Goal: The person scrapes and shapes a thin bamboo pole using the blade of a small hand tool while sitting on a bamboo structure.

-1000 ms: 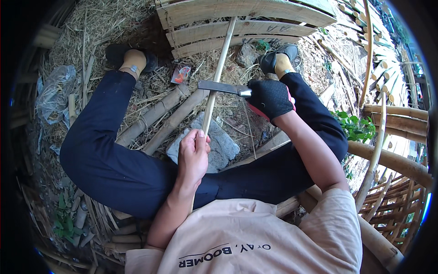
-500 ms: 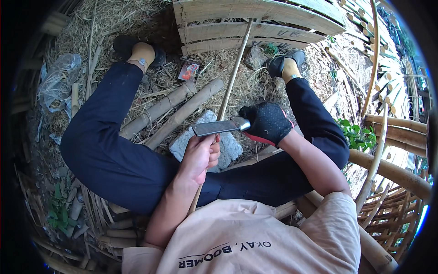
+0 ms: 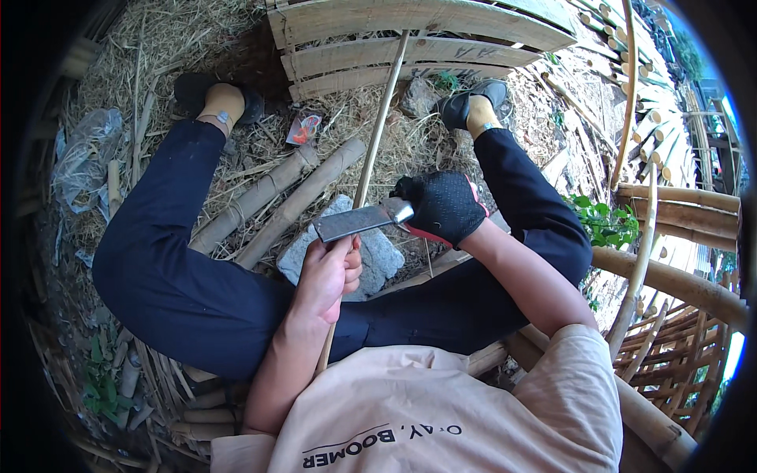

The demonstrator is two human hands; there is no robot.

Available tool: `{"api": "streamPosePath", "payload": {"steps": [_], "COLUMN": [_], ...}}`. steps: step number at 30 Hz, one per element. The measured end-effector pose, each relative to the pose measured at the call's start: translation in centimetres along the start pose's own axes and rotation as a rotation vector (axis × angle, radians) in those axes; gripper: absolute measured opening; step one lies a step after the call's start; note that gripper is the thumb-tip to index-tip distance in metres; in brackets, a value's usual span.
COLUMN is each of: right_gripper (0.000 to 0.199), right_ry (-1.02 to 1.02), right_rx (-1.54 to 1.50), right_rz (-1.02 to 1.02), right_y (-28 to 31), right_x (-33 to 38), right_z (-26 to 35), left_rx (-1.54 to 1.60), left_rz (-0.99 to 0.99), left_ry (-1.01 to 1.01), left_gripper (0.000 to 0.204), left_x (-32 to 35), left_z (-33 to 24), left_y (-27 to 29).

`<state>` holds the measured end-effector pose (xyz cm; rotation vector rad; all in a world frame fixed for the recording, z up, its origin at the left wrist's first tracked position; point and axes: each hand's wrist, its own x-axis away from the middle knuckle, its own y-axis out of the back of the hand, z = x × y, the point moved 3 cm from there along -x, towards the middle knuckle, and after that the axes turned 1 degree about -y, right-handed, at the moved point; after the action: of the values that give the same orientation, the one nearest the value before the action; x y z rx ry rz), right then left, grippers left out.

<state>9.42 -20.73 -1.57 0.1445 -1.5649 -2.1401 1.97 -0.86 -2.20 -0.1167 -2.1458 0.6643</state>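
Observation:
My bare left hand point(image 3: 325, 276) is wrapped round a long, thin bamboo stick point(image 3: 383, 118) below the blade. The stick slants from my lap up to a wooden slat crate point(image 3: 426, 63). In a black glove with red edging, my right hand point(image 3: 446, 208) grips a broad-bladed knife point(image 3: 353, 224) close to the blade's metal collar; the handle is hidden in the fist. The flat blade crosses the stick just above my left thumb, and whether it bites into the stick cannot be made out. Beneath both hands lies a pale stone block point(image 3: 382, 264), partly covered.
Two bamboo poles point(image 3: 296, 201) lie on the straw-strewn ground between my legs. To the left is a crumpled clear plastic bag point(image 3: 88, 154). At right stand bamboo rails point(image 3: 678, 288) and a woven basket point(image 3: 670, 366), with stacked cut bamboo point(image 3: 654, 142) beyond.
The whole view has shifted, so everything appears further left. My hands keep nearly the same pose, with the blade still across the stick above my left hand.

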Motion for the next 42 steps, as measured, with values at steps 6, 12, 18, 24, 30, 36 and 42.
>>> {"api": "streamPosePath", "payload": {"steps": [6,12,18,24,30,36,42], "right_gripper": [0.015,0.019,0.021,0.026,0.024,0.020,0.019], "right_ry": [0.027,0.015,-0.248,-0.297,-0.056,-0.109,-0.143], "right_rx": [0.004,0.027,0.167,0.013,-0.079,-0.017,0.053], "right_rz": [-0.082,-0.054,-0.151,-0.028,0.084,0.141,0.120], "right_y": [0.2,0.9,2.5,1.8,1.3,0.6,0.4], "right_x": [0.2,0.0,-1.1,0.0,0.5,0.5,0.0], "right_z": [0.0,0.4,-4.8,-4.1,1.0,1.2,0.8], "left_rx": [-0.013,-0.014,-0.005,-0.027,-0.116,-0.417,-0.616], "left_rz": [-0.003,-0.013,0.020,-0.002,-0.092,-0.202,-0.282], "left_ry": [-0.007,-0.004,0.011,-0.025,-0.076,-0.335,-0.427], "left_gripper": [0.024,0.025,0.026,0.028,0.029,0.030,0.030], "left_x": [0.1,0.2,0.7,0.4,0.4,-0.5,-0.5], "left_z": [0.0,-0.1,-0.2,-0.2,-0.2,0.7,0.5], "left_y": [-0.1,0.1,0.2,-0.2,-0.4,0.2,0.2]}}
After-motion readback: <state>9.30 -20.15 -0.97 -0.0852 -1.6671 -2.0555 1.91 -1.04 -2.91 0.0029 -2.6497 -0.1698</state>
